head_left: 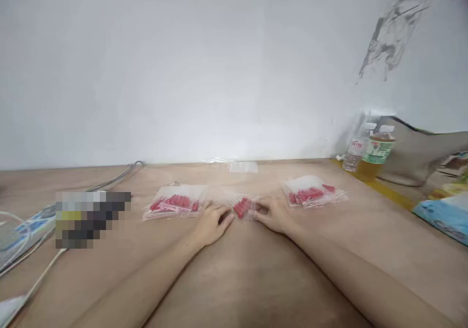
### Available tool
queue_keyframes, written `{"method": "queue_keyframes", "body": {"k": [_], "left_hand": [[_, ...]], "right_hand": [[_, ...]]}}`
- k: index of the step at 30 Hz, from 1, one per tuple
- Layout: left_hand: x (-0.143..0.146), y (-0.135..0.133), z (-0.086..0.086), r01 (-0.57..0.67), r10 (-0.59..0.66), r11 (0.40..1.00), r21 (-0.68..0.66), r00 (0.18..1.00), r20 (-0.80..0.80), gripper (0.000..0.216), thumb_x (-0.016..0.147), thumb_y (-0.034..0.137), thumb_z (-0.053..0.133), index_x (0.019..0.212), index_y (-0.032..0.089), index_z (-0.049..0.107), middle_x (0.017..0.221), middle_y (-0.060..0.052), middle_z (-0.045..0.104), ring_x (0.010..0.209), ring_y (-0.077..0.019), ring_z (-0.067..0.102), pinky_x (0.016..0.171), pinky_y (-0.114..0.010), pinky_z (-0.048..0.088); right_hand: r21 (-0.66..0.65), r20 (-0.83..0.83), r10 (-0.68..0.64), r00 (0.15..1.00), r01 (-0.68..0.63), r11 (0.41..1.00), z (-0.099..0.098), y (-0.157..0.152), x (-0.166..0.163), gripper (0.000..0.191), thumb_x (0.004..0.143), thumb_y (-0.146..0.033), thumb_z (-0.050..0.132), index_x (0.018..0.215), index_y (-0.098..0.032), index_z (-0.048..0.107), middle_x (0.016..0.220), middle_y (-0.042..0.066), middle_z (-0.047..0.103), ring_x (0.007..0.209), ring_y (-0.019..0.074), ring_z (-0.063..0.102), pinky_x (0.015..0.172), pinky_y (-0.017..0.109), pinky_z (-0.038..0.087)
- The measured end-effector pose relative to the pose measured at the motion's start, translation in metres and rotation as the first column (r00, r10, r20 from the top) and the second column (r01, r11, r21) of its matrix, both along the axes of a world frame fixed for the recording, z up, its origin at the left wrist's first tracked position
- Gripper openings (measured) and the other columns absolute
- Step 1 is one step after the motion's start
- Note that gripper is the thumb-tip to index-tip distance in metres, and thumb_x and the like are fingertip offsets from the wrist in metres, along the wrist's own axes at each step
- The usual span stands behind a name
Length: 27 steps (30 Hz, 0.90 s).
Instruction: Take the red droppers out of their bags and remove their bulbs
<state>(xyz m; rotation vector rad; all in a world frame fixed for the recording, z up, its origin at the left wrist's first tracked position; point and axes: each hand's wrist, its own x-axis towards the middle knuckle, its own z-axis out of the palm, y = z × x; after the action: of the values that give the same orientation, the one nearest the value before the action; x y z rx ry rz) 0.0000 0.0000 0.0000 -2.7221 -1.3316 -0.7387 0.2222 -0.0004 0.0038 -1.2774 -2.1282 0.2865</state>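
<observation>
A small clear plastic bag (241, 206) of red pieces lies on the table between my two hands. My left hand (212, 224) rests at its left side, fingers bent, thumb and forefinger apart, with nothing visible between them. At the bag's right edge, the thumb and fingers of my right hand (275, 214) close on the plastic. Left of my left hand is a pile of clear bags (179, 201) with red pieces inside. A similar pile of bags (310, 191) lies just beyond my right hand. The exact kind of the red pieces is too blurred to tell.
Flat clear bags (243, 166) lie against the wall. Two bottles (376, 152) and a grey bag (409, 152) stand at the right, near a blue packet (444, 216). A power strip (34, 225) with cables and a pixelated area are at the left.
</observation>
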Motion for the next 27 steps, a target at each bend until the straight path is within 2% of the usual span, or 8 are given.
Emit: {"method": "queue_keyframes", "body": {"k": [4, 7, 9, 13, 16, 19, 23, 27], "left_hand": [[0.0, 0.003, -0.006, -0.052, 0.05, 0.998, 0.026, 0.998, 0.046, 0.027, 0.084, 0.035, 0.041, 0.098, 0.019, 0.058, 0.09, -0.004, 0.066, 0.087, -0.0193, 0.057, 0.092, -0.038, 0.033], [0.0, 0.001, -0.006, -0.017, 0.016, 0.999, 0.041, 0.999, 0.037, 0.023, 0.083, 0.032, 0.043, 0.094, 0.02, 0.06, 0.082, -0.002, 0.067, 0.078, -0.0177, 0.059, 0.094, -0.039, 0.03], [0.001, -0.002, -0.004, 0.019, -0.02, 0.999, 0.033, 0.999, 0.026, 0.02, 0.082, 0.03, 0.045, 0.089, 0.021, 0.062, 0.076, -0.001, 0.067, 0.072, -0.0163, 0.059, 0.094, -0.039, 0.031], [0.001, -0.006, 0.001, 0.071, -0.07, 0.997, -0.018, 0.996, 0.064, 0.02, 0.082, 0.027, 0.045, 0.088, 0.022, 0.064, 0.072, 0.0, 0.067, 0.069, -0.0155, 0.058, 0.083, -0.033, 0.04], [-0.002, -0.002, 0.0, 0.098, -0.091, 0.993, -0.058, 0.989, 0.117, 0.02, 0.082, 0.026, 0.046, 0.087, 0.022, 0.064, 0.074, -0.001, 0.065, 0.072, -0.0151, 0.057, 0.074, -0.029, 0.043], [-0.005, 0.004, -0.005, 0.097, -0.093, 0.995, -0.018, 0.982, 0.166, 0.021, 0.08, 0.026, 0.048, 0.096, 0.021, 0.061, 0.091, -0.004, 0.063, 0.088, -0.0174, 0.056, 0.081, -0.031, 0.043], [-0.007, 0.01, -0.012, 0.01, -0.013, 1.0, 0.017, 0.989, 0.148, 0.042, 0.078, 0.03, 0.05, 0.119, 0.021, 0.047, 0.125, -0.008, 0.045, 0.117, -0.0231, 0.039, 0.097, -0.039, 0.033], [-0.006, 0.011, -0.014, -0.03, 0.034, 0.997, -0.073, 0.998, 0.056, 0.049, 0.081, 0.033, 0.045, 0.127, 0.018, 0.038, 0.131, -0.011, 0.04, 0.121, -0.0249, 0.034, 0.1, -0.042, 0.03]], "right_hand": [[-0.04, 0.006, -0.033, 0.999, 0.034, 0.999, -0.009, -0.001, -0.004, 0.025, 0.068, -0.041, 0.059, 0.081, -0.02, 0.064, 0.077, 0.002, 0.063, 0.074, 0.0166, 0.052, 0.071, 0.028, 0.033], [-0.138, -0.07, -0.043, 0.997, 0.033, 0.99, -0.012, 0.01, -0.003, 0.028, 0.066, -0.031, 0.06, 0.092, -0.018, 0.062, 0.084, 0.004, 0.062, 0.077, 0.0166, 0.052, 0.067, 0.025, 0.035], [-0.226, -0.117, -0.015, 0.993, -0.012, 0.974, -0.012, 0.022, -0.002, 0.027, 0.064, -0.024, 0.06, 0.091, -0.018, 0.062, 0.081, 0.002, 0.061, 0.073, 0.0148, 0.051, 0.064, 0.024, 0.036], [-0.309, -0.159, 0.006, 0.987, -0.055, 0.949, -0.012, 0.047, -0.005, 0.016, 0.067, -0.024, 0.058, 0.08, -0.016, 0.063, 0.067, -0.001, 0.06, 0.061, 0.0112, 0.051, 0.058, 0.022, 0.037], [-0.319, -0.187, -0.02, 0.982, -0.041, 0.947, -0.018, 0.056, -0.011, 0.016, 0.066, -0.027, 0.06, 0.077, -0.015, 0.062, 0.067, -0.001, 0.06, 0.061, 0.0108, 0.052, 0.058, 0.021, 0.038], [-0.308, -0.212, -0.039, 0.977, -0.029, 0.951, -0.024, 0.056, -0.018, 0.022, 0.064, -0.027, 0.064, 0.082, -0.015, 0.06, 0.073, 0.0, 0.061, 0.065, 0.0112, 0.053, 0.06, 0.022, 0.039], [-0.289, -0.233, -0.042, 0.972, -0.028, 0.957, -0.027, 0.052, -0.022, 0.026, 0.064, -0.026, 0.064, 0.088, -0.017, 0.057, 0.081, 0.0, 0.061, 0.072, 0.0116, 0.054, 0.063, 0.022, 0.039], [-0.311, -0.226, -0.028, 0.974, -0.045, 0.949, -0.024, 0.049, -0.024, 0.023, 0.065, -0.023, 0.062, 0.086, -0.017, 0.057, 0.079, 0.0, 0.061, 0.071, 0.0111, 0.054, 0.063, 0.022, 0.039]]}}
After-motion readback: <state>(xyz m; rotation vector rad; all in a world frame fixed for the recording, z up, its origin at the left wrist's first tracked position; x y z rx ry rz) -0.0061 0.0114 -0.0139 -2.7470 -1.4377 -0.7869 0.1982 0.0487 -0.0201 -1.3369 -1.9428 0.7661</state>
